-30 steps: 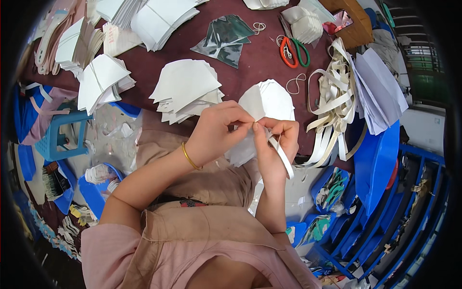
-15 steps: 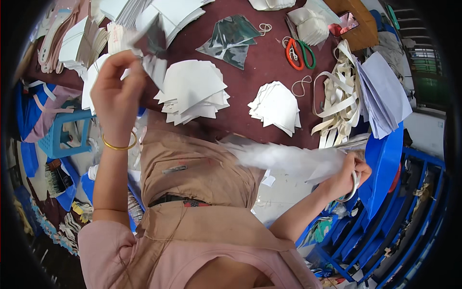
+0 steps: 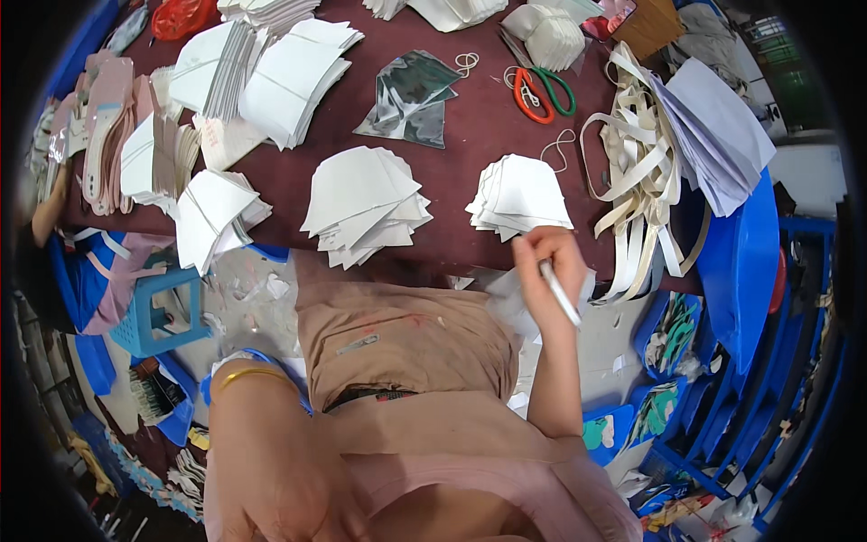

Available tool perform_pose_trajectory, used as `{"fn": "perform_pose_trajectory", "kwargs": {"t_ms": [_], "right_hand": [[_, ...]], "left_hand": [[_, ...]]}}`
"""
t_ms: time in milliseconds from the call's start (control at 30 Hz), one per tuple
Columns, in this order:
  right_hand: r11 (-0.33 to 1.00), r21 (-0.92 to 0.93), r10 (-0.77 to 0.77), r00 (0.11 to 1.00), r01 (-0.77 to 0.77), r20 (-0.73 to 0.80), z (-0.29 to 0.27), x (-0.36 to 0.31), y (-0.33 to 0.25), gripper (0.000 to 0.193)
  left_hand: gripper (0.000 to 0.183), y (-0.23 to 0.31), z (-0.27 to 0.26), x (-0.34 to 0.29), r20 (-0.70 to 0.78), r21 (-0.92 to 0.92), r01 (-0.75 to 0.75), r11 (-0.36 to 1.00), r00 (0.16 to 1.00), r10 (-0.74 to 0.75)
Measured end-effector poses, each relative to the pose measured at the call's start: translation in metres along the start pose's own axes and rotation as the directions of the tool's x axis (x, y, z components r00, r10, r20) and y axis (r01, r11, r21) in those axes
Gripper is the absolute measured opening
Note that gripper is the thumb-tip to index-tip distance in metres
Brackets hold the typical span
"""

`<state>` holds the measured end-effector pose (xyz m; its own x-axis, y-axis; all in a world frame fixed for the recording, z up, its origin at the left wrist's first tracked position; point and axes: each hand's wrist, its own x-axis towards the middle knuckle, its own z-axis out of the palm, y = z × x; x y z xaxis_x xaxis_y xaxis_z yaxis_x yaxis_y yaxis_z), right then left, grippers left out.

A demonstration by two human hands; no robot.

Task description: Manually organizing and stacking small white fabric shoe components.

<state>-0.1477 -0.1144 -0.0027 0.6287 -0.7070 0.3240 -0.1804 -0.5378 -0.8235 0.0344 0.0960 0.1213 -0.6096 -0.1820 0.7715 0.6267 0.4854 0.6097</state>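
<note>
My right hand (image 3: 553, 271) is closed around a slim white tool (image 3: 562, 294), whose kind I cannot make out. Its fingers are at the near edge of a small stack of white cut pieces (image 3: 521, 192). A pale translucent sheet (image 3: 513, 305) hangs beside and behind that hand; whether the fingers grip it is hidden. My left hand (image 3: 293, 492) is drawn back close to my chest, with a gold bangle at the wrist; its fingers are blurred and partly cut off by the lower edge. A larger fanned stack of white cut pieces (image 3: 366, 200) lies left of the small one.
Clear plastic pieces (image 3: 408, 98) and scissors with red and green handles (image 3: 539, 95) lie farther back on the dark red table (image 3: 442, 244). Tied white bundles (image 3: 293, 81) crowd the left. Cream straps (image 3: 637, 172) hang at the right, beside blue bins (image 3: 745, 271). A blue stool (image 3: 163, 312) stands left.
My left hand has come down from above the table to my chest. My right hand has swung inward from the far right to the small stack. The view has shifted.
</note>
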Motion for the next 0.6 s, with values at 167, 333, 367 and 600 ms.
{"fn": "perform_pose_trajectory", "kwargs": {"t_ms": [167, 333, 367, 600], "right_hand": [[0.998, 0.062, 0.008, 0.995, -0.014, 0.097, 0.015, -0.008, -0.007, 0.027], [0.997, 0.077, 0.011, 0.984, -0.025, 0.175, 0.021, -0.015, -0.003, 0.027], [0.998, 0.066, -0.01, 0.978, -0.004, 0.209, 0.022, -0.015, -0.003, 0.026], [0.997, 0.073, 0.005, 0.969, -0.024, 0.246, 0.026, -0.013, -0.012, 0.026]], "left_hand": [[0.069, -0.001, -0.005, 0.006, 0.181, -0.117, 0.124, 0.985, 0.978, -0.102], [0.079, -0.004, -0.008, 0.01, 0.353, -0.188, 0.256, 0.948, 0.918, -0.178], [0.079, -0.005, -0.007, 0.011, 0.35, -0.185, 0.258, 0.948, 0.919, -0.181], [0.081, 0.009, -0.01, 0.018, 0.011, -0.339, 0.166, 0.926, 0.985, -0.172]]}}
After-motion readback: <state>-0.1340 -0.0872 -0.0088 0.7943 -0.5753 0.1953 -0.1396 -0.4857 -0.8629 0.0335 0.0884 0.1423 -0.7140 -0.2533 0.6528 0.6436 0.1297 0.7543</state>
